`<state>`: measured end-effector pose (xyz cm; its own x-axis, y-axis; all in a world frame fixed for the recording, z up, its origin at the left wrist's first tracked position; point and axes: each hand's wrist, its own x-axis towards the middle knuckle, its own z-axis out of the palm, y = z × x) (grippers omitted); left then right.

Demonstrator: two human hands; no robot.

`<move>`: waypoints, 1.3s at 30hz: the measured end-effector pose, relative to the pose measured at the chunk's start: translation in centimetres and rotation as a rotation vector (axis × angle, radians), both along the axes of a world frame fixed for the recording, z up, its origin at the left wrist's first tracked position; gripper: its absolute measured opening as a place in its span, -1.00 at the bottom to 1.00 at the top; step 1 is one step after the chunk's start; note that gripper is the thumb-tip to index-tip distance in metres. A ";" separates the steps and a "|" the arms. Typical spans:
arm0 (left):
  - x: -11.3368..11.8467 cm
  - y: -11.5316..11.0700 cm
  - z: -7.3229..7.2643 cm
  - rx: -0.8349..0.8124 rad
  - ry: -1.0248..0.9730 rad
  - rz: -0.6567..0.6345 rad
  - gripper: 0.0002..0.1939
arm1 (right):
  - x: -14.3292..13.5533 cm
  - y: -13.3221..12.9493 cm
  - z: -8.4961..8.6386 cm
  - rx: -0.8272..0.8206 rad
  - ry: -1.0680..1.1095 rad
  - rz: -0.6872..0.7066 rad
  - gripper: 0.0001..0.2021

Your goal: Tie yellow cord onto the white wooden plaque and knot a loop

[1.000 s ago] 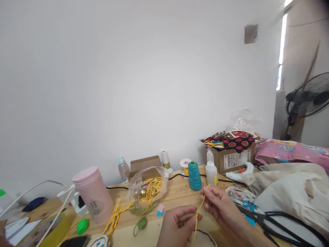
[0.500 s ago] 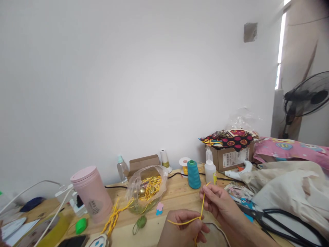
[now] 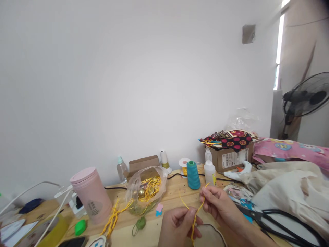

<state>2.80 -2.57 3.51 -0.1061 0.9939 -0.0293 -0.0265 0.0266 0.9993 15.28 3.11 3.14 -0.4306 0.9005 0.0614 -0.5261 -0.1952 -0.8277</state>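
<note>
My left hand (image 3: 180,224) pinches a yellow cord (image 3: 194,223) between thumb and fingers, low at the front of the table. One loose end of the cord stands up to the left above that thumb, and a knotted or twisted length hangs below. Another strand runs up to my right hand (image 3: 216,200), whose thumb and forefinger are closed on it near its tip. Under the hands lies a beige, dark-edged piece (image 3: 209,235), partly hidden. A teal thread cone (image 3: 193,175) and a white squeeze bottle (image 3: 210,171) stand just beyond the hands.
Black scissors (image 3: 280,223) lie right of my right hand, near white cloth (image 3: 290,185). A plastic bag (image 3: 161,181) of yellow cords and gold balls sits left of centre. Further left stand a pink tumbler (image 3: 92,195) and yellow tape (image 3: 55,228). A cardboard box (image 3: 231,159) stands behind.
The loose cord end at my left hand has swung from lying leftward across the fingers to pointing up. My left thumb now presses higher, while my right hand has barely moved.
</note>
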 end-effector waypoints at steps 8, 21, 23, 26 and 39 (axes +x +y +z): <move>-0.5 0.1 -0.8 0.018 0.095 0.062 -0.59 | 0.0 -0.4 0.0 0.036 0.023 0.024 -0.72; -0.5 0.4 -0.9 -0.049 -0.235 -0.117 -0.72 | 0.1 0.1 -0.2 -0.091 0.092 0.009 -0.82; -0.4 0.4 -1.1 -0.040 -0.281 -0.131 -0.74 | 0.2 0.1 -0.2 -0.098 0.092 0.009 -0.84; -0.4 0.3 -0.9 -0.041 -0.314 -0.080 -0.75 | 0.2 0.1 -0.4 -0.070 0.039 0.001 -0.80; 0.0 0.7 -1.9 0.128 0.248 0.223 -0.93 | -1.1 -1.4 -1.3 0.648 -0.637 -0.134 -0.84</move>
<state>2.78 -1.86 1.63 -0.3092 0.9394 0.1479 0.2267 -0.0782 0.9708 14.14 1.70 1.85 -0.4509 0.8174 0.3585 0.0823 0.4380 -0.8952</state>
